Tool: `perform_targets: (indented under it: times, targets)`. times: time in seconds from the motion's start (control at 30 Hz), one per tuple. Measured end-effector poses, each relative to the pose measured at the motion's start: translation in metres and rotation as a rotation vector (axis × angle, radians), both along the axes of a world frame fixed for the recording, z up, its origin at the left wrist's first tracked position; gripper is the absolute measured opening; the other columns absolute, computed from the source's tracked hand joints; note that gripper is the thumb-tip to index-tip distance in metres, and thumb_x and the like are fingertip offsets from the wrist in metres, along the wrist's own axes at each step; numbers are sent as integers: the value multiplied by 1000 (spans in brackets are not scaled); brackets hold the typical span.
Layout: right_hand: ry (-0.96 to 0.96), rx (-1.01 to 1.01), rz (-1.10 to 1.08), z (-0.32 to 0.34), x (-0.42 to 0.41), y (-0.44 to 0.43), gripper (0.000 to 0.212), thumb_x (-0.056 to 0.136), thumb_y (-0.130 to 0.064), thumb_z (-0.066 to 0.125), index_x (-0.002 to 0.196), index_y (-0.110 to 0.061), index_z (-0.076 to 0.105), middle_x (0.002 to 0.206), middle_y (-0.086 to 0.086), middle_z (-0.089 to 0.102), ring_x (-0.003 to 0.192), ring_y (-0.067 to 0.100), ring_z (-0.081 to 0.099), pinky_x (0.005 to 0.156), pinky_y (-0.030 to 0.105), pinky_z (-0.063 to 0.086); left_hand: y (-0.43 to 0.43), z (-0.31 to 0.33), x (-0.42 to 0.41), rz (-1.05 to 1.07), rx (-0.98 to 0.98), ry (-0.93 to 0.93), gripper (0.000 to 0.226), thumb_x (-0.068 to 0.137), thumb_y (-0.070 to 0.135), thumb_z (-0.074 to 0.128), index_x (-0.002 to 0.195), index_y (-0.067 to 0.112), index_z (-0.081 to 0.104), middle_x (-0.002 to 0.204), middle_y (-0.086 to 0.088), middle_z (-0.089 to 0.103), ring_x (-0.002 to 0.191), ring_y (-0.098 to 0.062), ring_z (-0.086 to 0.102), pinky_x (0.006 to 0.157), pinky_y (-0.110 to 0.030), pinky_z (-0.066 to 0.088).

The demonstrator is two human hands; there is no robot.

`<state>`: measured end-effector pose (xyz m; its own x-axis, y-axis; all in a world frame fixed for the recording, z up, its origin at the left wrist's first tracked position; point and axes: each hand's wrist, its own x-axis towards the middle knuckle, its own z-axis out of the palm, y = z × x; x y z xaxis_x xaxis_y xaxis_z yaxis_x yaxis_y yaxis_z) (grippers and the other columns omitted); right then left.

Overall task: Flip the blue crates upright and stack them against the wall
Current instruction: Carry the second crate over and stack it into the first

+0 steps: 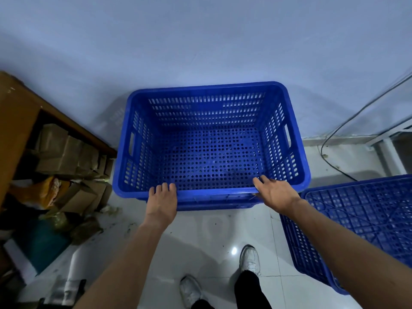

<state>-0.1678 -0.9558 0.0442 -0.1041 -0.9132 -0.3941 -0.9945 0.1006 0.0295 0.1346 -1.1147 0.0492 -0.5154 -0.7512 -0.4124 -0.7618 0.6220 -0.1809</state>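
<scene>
An upright blue perforated crate (209, 101) sits against the pale wall, nested on another blue crate whose rim (214, 205) shows just beneath its near edge. My left hand (162, 201) lies on the top crate's near rim, fingers curled over the edge. My right hand (275, 191) rests on the same rim further right, fingers spread over it and reaching inside. A further blue crate (361, 221) lies upside down on the floor at the right, its ribbed base facing up.
A brown shelf unit (20, 117) with cardboard boxes and bags stands at the left, with clutter spilling onto the floor. A black cable (334, 141) and a white metal frame (388, 141) are at the right. White tiled floor (214, 237) and my shoes lie below.
</scene>
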Motion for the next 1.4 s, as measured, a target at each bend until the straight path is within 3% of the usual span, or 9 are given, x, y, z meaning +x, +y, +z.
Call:
perform_targets:
  times: [0.17,0.27,0.37,0.47,0.57,0.73,0.97,1.4]
  targets:
    - [-14,11,-158,5,-17,11,55,95,-65,35,115,-14,44,108,4,55,98,27,63,71,38,44,-7,7,14,-12,-17,-10,37,90,10,52,126,14,42,121,-7,56,115,-26,55,110,-40,37]
    - [-4,9,-171,5,-34,26,47,97,-57,39,117,-15,46,114,5,58,107,27,58,91,40,44,-14,6,22,-1,-17,-28,30,93,9,49,122,14,47,118,-7,60,112,-26,58,107,-39,40]
    - [42,33,-105,5,-51,31,39,100,-47,41,124,-17,46,120,5,61,109,26,59,98,39,42,-20,7,25,-21,-27,-56,28,92,8,52,119,14,51,115,-7,63,107,-25,61,98,-36,47]
    - [93,79,-32,11,-57,26,42,100,-50,41,127,-19,48,117,2,64,102,27,64,92,38,46,-25,10,25,-32,-16,-82,27,92,8,53,118,12,54,110,-6,64,100,-25,64,83,-36,52]
    - [164,83,-11,12,-53,26,42,100,-50,38,127,-19,48,112,1,68,93,28,68,79,37,50,-21,14,23,-18,-38,-96,25,91,7,54,116,11,56,109,-6,66,99,-25,65,85,-37,52]
    - [252,74,12,13,-54,26,41,102,-50,32,126,-20,46,99,1,72,83,24,69,62,33,44,-12,18,17,-13,-50,-45,22,93,4,50,112,11,57,109,-6,67,100,-26,66,85,-36,50]
    - [268,35,10,10,-52,29,44,102,-51,30,130,-20,43,95,0,72,78,22,69,59,32,44,-12,6,23,52,-83,103,21,86,-1,56,104,7,62,99,-11,68,95,-33,64,96,-44,47]
    - [245,-43,18,5,-33,15,38,103,-47,31,127,-20,44,91,-1,71,74,22,68,56,29,40,-25,27,40,59,-81,85,21,84,5,60,104,11,63,103,-8,69,97,-29,65,86,-41,52]
